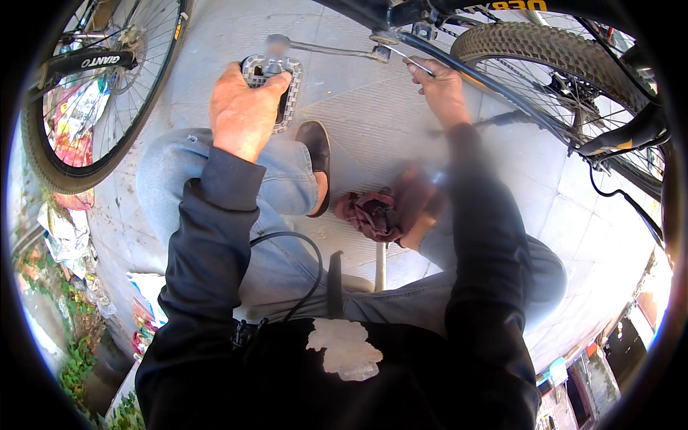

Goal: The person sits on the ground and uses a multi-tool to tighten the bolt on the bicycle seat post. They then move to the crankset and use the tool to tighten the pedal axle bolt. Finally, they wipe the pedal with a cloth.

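Observation:
My left hand [240, 111] is closed around a bicycle pedal [290, 107] with a pale toothed rim and dark middle. A blurred round part sits just beyond the pedal, where the slim crank arm [326, 49] begins; the arm runs right to the bike's frame. My right hand [443, 92] pinches a thin shiny metal rod-like tool [401, 54]. Its far end points at the crank's inner end, by the bottom bracket [383, 39]; whether it touches is unclear. The tool's exact kind is hard to make out.
The rear wheel [494, 44] and dark frame tube [480, 82] lie at upper right, the front wheel [154, 107] at upper left. A crumpled maroon cloth [373, 215] is by my right foot. Grey tiles [358, 154] cover the ground. Plastic bags [64, 233] lie left.

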`<state>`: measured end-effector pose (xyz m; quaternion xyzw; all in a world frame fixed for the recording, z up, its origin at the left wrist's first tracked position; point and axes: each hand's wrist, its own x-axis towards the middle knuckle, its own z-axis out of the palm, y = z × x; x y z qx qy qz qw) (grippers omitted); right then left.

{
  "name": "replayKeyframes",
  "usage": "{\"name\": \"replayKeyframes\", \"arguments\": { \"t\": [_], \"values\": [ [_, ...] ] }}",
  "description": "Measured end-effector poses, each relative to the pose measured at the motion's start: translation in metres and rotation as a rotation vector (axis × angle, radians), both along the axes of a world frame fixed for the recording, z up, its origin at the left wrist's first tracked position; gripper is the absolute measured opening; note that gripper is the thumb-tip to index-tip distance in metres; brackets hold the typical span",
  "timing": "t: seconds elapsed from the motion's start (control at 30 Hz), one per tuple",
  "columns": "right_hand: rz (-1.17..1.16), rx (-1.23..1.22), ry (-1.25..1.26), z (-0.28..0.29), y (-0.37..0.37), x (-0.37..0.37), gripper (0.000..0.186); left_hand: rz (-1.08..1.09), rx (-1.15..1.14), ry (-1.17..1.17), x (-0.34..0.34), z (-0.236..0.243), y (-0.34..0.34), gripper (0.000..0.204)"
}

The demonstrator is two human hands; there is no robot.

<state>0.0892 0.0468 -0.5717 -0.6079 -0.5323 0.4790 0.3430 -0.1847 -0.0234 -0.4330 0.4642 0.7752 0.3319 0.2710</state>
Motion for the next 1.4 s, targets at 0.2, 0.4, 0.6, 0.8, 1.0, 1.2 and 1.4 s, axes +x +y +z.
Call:
{"name": "replayKeyframes", "arguments": {
  "t": [0.2, 0.4, 0.6, 0.8, 1.0, 1.2, 1.4],
  "values": [
    [0.065, 0.108, -0.032, -0.009, 0.004, 0.001, 0.021, -0.004, -0.011, -0.023, 0.004, 0.008, -0.001, 0.036],
    [0.105, 0.133, -0.137, 0.024, -0.007, 0.007, 0.031, -0.042, -0.017, 0.096, -0.004, 0.001, 0.000, 0.038],
    [0.103, 0.060, -0.276, 0.031, -0.004, 0.008, 0.056, -0.043, -0.005, 0.066, 0.000, 0.001, 0.001, 0.043],
    [0.171, 0.018, -0.424, 0.046, 0.002, 0.002, 0.060, -0.005, -0.060, 0.215, 0.005, 0.002, -0.001, 0.049],
    [0.186, 0.000, -0.468, 0.054, 0.002, -0.002, 0.058, 0.018, -0.118, 0.293, 0.012, 0.011, -0.001, 0.050],
    [0.079, 0.016, -0.447, 0.043, -0.007, -0.010, 0.056, 0.020, -0.073, 0.269, 0.013, 0.011, -0.004, 0.049],
    [0.144, -0.108, -0.279, 0.040, 0.000, -0.002, 0.057, 0.002, -0.046, 0.110, 0.025, 0.024, -0.007, 0.046]
  ]
}}
